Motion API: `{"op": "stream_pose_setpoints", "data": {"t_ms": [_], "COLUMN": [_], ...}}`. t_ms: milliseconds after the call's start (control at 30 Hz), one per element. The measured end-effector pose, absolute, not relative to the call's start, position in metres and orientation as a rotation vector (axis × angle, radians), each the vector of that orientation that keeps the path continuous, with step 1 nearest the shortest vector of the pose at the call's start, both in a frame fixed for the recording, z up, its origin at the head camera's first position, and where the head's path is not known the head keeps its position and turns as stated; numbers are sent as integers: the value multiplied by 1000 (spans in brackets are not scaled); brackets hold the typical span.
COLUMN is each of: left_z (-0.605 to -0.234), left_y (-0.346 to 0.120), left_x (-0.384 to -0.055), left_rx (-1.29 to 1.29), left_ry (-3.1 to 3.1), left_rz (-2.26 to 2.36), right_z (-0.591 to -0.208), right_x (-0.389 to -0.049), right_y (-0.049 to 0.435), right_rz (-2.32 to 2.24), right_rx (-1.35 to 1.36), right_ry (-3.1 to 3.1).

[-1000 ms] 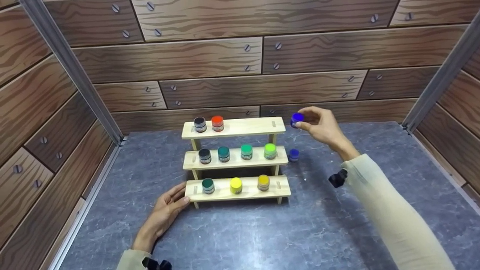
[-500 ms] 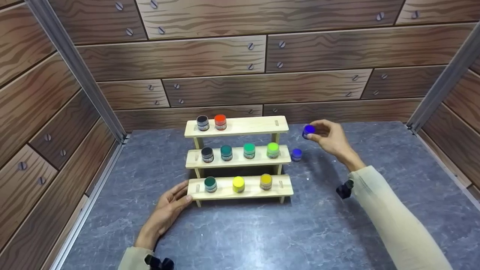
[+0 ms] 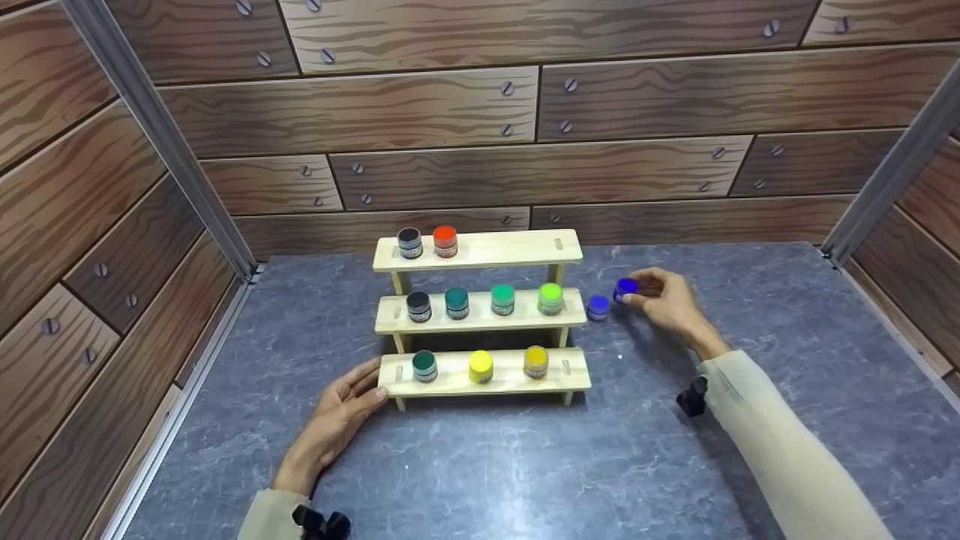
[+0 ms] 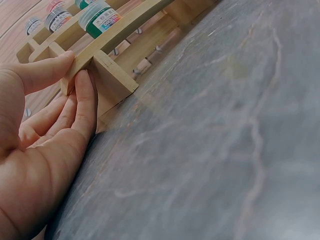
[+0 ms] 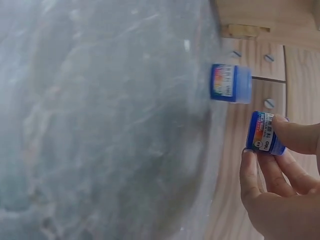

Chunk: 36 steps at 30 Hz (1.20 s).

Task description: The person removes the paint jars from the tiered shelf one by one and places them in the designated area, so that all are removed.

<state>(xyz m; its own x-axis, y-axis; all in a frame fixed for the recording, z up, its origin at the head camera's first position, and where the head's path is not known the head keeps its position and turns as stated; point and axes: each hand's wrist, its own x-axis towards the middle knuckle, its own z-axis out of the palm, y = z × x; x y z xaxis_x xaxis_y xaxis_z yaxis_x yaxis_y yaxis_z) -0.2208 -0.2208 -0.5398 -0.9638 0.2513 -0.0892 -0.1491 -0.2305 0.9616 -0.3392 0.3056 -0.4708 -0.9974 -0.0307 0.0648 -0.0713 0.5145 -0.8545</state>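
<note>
My right hand [image 3: 667, 304] pinches a blue paint jar [image 5: 262, 132] between thumb and fingers, just above the table and right of the rack. Another blue paint jar [image 3: 598, 308] stands on the table between that hand and the rack's middle tier. At the lower left corner of the three-tier wooden rack [image 3: 420, 386], my left hand [image 3: 337, 412] grips the end of the bottom shelf. In the left wrist view its thumb [image 4: 50, 72] lies on top of the board and the fingers are underneath. A dark green paint jar [image 4: 100, 20] sits on that shelf near the hand.
On the top tier stand a black jar [image 3: 409, 243] and a red jar [image 3: 445, 241]. The middle tier carries several jars, from black to light green [image 3: 550, 298]. Yellow [image 3: 481, 367] and amber jars [image 3: 535, 361] share the bottom tier. Wood-patterned walls [image 3: 435, 120] enclose the grey table [image 3: 480, 472].
My right hand has carried the blue paint jar from beside the top tier down and slightly right, close to the other blue jar. The left hand keeps its hold on the rack.
</note>
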Motion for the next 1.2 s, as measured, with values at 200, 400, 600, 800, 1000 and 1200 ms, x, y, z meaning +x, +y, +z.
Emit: {"op": "stream_pose_setpoints", "data": {"t_ms": [200,400,600,800,1000,1200], "left_z": [-540,-540,-539,-538,-539,-540], "left_y": [-221,-221,-220,-219,-219,-221], "left_x": [-222,-222,-223,-223,-223,-222], "left_rx": [116,128,131,126,119,121], "left_ry": [1757,1754,1744,1748,1750,1747], "left_rz": [2275,2271,2278,2287,2290,2282], "right_z": [-480,-486,-489,-489,-473,-429], "right_x": [-339,-341,-341,-340,-340,-341], "right_y": [306,304,306,305,305,295], "right_rz": [1535,1526,1493,1465,1470,1455], "right_rx": [105,96,104,116,116,155], "right_ry": [-2705,-2738,-2761,-2794,-2840,-2769]}}
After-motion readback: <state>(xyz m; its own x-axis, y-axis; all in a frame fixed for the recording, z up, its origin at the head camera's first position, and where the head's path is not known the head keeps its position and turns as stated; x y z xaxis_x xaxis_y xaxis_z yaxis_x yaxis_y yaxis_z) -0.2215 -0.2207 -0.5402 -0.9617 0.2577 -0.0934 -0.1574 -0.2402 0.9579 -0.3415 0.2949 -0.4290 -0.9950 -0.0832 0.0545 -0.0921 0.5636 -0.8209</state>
